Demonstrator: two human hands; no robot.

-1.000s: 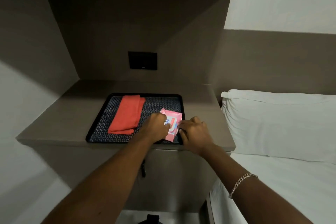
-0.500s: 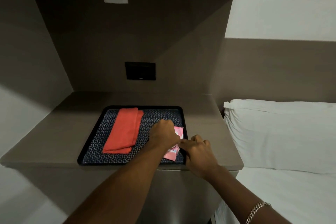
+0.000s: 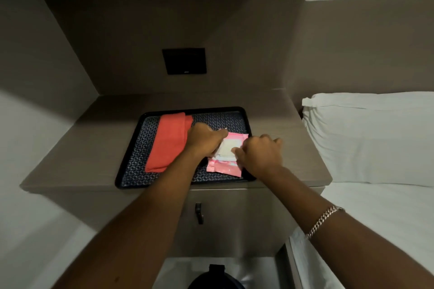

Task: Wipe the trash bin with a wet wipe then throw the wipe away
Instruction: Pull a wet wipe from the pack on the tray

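Observation:
A pink wet wipe pack (image 3: pixel 224 166) lies on the right half of a black patterned tray (image 3: pixel 138 145) on the nightstand. Its flap is peeled back and the white wipes (image 3: pixel 226 149) show in the opening. My left hand (image 3: pixel 204 139) rests on the pack's left side with fingers at the opening and the lifted flap. My right hand (image 3: pixel 260 156) presses on the pack's right edge, fingers curled. A dark trash bin (image 3: pixel 215 278) with a lid shows only partly at the bottom edge, on the floor below the nightstand.
A folded red cloth (image 3: pixel 168 142) lies on the tray's left half. The nightstand (image 3: pixel 89 148) has a drawer handle (image 3: pixel 199 212) in front. A bed with a white pillow (image 3: pixel 366 136) stands close on the right. A dark wall plate (image 3: pixel 184 61) is on the back panel.
The pack's flap has been peeled open, so the white wipes now show. The view tilted down, bringing the trash bin's top into sight. Both hands stayed on the pack.

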